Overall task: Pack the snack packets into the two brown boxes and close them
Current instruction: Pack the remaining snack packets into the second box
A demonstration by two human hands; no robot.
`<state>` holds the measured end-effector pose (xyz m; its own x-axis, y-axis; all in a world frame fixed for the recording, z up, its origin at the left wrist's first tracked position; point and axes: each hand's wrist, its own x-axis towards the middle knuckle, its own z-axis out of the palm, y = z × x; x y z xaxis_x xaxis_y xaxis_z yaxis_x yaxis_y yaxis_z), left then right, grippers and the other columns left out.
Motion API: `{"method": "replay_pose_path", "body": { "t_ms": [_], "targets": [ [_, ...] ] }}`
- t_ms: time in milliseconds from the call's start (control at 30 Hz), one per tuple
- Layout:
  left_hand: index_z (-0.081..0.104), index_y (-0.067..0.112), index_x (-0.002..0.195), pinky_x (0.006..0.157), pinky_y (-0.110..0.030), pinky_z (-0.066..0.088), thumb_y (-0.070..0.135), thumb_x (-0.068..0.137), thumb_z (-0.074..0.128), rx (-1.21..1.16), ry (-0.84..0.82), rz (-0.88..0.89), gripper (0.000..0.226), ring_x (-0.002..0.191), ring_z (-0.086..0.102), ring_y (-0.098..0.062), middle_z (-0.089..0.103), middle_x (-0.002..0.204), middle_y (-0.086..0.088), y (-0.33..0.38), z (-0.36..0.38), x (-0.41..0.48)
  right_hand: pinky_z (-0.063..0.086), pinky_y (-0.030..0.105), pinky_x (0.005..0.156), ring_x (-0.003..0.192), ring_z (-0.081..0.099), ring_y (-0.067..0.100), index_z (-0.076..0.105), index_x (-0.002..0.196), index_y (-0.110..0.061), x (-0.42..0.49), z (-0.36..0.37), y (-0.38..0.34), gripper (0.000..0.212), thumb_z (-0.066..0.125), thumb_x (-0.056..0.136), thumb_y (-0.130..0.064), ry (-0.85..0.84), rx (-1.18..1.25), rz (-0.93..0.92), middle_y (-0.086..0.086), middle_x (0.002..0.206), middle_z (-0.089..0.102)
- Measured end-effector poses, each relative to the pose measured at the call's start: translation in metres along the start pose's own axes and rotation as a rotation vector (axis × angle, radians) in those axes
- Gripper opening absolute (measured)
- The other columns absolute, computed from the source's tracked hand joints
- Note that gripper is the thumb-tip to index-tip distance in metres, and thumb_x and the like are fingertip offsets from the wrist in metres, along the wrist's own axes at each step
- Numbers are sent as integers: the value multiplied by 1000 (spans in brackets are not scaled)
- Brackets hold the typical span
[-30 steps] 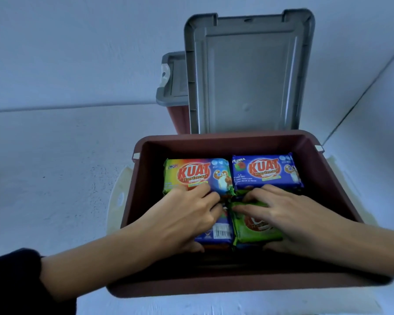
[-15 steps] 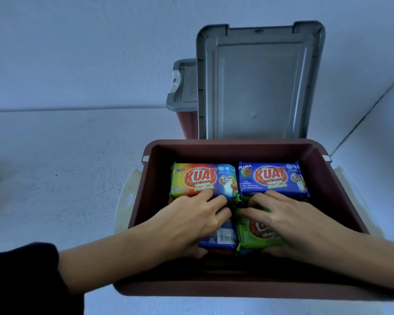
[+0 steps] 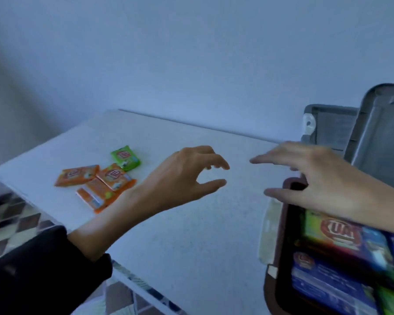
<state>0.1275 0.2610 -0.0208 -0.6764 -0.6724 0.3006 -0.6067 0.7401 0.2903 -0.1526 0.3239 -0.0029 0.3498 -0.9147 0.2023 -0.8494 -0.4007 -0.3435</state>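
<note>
1. My left hand [image 3: 187,176]: over the table [image 3: 191,246], fingers loosely bent, thumb apart from them, holding nothing. Black sleeve [image 3: 43,269] at the wrist.
2. My right hand [image 3: 316,178]: fingers spread wide, empty, over the far left corner of the box [image 3: 283,226]; motion-blurred.
3. Box, brown: cut off by the right and bottom edges. Grey lid [image 3: 378,144] raised, partly out of view.
4. Packets in box: one green-and-orange [image 3: 337,233], one blue [image 3: 328,285], a green one [image 3: 391,301] at the bottom edge. All blurred; count uncertain, my right forearm covers some.
5. Second box [image 3: 328,126]: only its grey top shows, behind the raised lid.
6. Loose packets, far left of table: one green [image 3: 126,157], three orange [image 3: 76,175], [image 3: 114,176], [image 3: 96,196], overlapping. Print unreadable.
</note>
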Motion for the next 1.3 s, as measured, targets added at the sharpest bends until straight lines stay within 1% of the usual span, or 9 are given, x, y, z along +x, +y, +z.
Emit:
{"method": "replay_pose_path", "body": {
  "t_ms": [100,233,467,633,767,933,1167,1233,1300],
  "targets": [
    [66,27,106,79,-28,49,45,80,58,54,88,-191,33,87,59,-5,63,101,7,-58,-30,-31,35,18,83,99,46,4,53,125,-35,88,47,-62,51,69,77,-37,53,15,-105,-9,115,56],
    [66,24,108,83,-32,48,39,80,66,88,163,-465,31,91,58,-11,63,105,2,-151,-56,-74,38,25,89,109,51,16,52,129,-28,178,94,-98,52,68,80,-34,21,20,-195,1,119,56],
    [52,22,128,97,-32,38,36,86,61,72,69,-759,45,118,51,-20,55,128,-4,-298,-62,-136,38,29,94,118,47,24,46,135,-24,312,198,-159,55,63,84,-33,-117,16,-260,8,125,52],
    [46,34,132,111,-37,27,46,82,62,-69,-46,-784,54,134,33,-18,44,141,0,-353,-37,-155,41,34,97,126,37,25,41,138,-27,367,263,-173,56,59,86,-37,-207,-46,-195,8,135,43],
    [47,34,133,112,-36,27,44,80,66,-107,-106,-716,57,135,31,-16,43,142,1,-377,-27,-166,40,41,100,134,27,33,37,139,-31,384,295,-171,58,56,87,-44,-287,-129,-100,12,147,28],
    [49,34,131,96,-27,40,52,74,68,-27,-151,-610,62,114,48,-12,53,127,4,-391,-27,-173,34,35,103,129,33,35,38,140,-30,394,306,-167,55,56,88,-35,-305,-98,-49,16,143,34],
    [49,38,130,88,-29,41,80,61,41,126,-41,-592,81,96,52,-11,58,112,5,-398,-21,-171,33,36,104,128,35,31,45,135,-32,398,297,-154,57,66,82,-35,-363,-26,-62,14,140,36],
    [48,35,132,90,-29,40,78,63,43,100,-42,-573,81,102,51,-11,56,117,5,-396,-21,-169,39,37,101,127,39,31,42,137,-34,394,297,-153,62,66,81,-40,-344,-69,-18,16,140,36],
    [48,33,132,91,-28,41,67,70,55,14,-69,-546,71,107,49,-11,55,122,4,-394,-23,-167,45,30,84,113,49,28,38,139,-34,392,299,-154,67,66,79,-44,-356,-107,-5,15,128,45]
  ]
}}
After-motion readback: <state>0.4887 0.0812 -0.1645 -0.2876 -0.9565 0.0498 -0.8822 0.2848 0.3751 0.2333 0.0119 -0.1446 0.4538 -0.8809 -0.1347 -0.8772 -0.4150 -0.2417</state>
